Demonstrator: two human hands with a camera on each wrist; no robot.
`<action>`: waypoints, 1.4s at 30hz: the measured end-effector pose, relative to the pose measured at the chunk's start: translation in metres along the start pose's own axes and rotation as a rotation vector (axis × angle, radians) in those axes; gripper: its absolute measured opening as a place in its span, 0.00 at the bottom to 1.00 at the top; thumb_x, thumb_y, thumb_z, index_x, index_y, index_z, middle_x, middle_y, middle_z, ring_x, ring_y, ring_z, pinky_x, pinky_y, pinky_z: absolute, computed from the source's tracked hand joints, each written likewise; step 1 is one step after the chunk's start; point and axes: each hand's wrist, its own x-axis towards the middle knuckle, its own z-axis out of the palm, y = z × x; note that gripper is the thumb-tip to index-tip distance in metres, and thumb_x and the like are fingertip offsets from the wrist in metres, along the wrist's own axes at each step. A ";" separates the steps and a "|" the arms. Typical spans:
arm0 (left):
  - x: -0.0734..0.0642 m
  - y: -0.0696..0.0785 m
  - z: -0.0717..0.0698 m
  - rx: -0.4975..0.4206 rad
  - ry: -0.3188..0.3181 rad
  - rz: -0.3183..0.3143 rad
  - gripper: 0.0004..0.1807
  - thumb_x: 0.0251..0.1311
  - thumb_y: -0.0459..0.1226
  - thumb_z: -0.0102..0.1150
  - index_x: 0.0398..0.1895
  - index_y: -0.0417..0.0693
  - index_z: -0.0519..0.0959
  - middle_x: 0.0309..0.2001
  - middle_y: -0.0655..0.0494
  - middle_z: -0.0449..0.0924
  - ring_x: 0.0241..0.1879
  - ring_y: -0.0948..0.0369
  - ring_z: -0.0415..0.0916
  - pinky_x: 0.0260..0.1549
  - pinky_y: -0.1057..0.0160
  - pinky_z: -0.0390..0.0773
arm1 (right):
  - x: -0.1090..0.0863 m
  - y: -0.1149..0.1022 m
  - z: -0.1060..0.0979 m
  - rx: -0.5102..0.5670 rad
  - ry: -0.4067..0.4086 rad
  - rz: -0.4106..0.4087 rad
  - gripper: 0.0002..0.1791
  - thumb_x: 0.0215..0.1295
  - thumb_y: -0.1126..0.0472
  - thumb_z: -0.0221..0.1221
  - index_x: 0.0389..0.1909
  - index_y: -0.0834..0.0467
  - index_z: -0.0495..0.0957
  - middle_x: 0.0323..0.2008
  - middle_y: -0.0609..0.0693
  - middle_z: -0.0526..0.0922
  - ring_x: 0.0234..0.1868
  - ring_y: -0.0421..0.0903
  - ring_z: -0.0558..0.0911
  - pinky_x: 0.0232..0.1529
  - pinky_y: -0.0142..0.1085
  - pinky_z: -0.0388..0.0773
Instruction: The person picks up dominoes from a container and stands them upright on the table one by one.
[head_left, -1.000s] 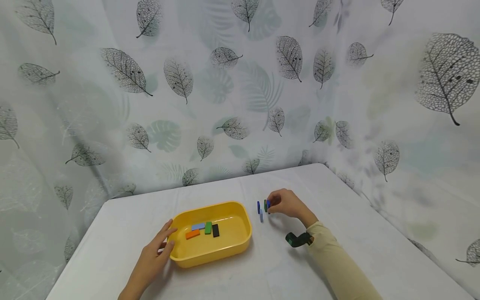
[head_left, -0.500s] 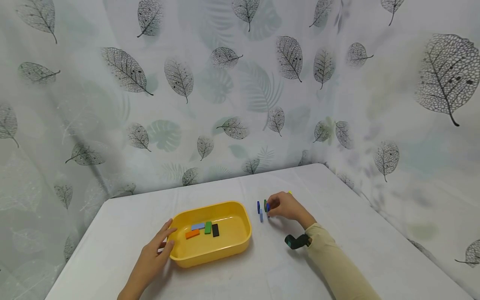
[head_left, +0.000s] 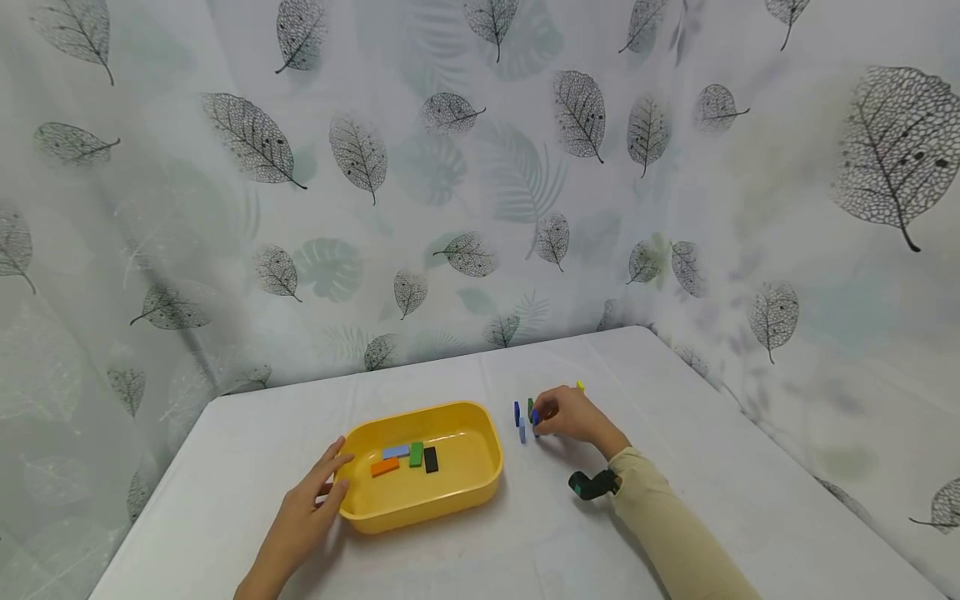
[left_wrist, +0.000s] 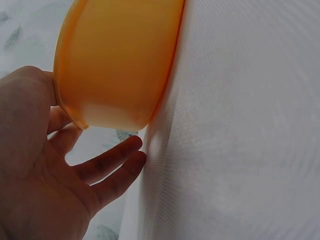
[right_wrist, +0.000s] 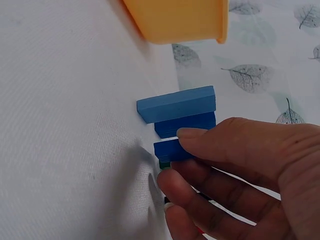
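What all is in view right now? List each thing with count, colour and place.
Table: 1, white, foreground
Curtain: 1, whitish with leaf prints, background
Tub: 1, yellow, on table
Orange block: 1, orange, in tub
Black block: 1, black, in tub
Light blue blocks: 2, light blue, one in tub, one standing right of it
Green blocks: 2, green, one in tub, one right of it
Dark blue blocks: 2, blue, right of tub
Yellow piece: 1, yellow, farther back, partly hidden
Red sliver: count unclear, red, low in right-wrist view
Sleeve: 1, pale yellow-green, lower right
Wrist device: 1, dark, at cuff
Left hand: 1, bare, at tub's left rim
Right hand: 1, bare, pinching a dark blue block
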 end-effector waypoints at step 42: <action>0.000 0.003 -0.001 0.003 -0.010 -0.017 0.22 0.78 0.36 0.55 0.72 0.47 0.74 0.80 0.53 0.58 0.53 0.44 0.81 0.48 0.44 0.84 | -0.012 -0.018 -0.022 -0.031 -0.033 -0.063 0.12 0.57 0.71 0.74 0.42 0.62 0.85 0.36 0.49 0.86 0.38 0.46 0.82 0.45 0.41 0.84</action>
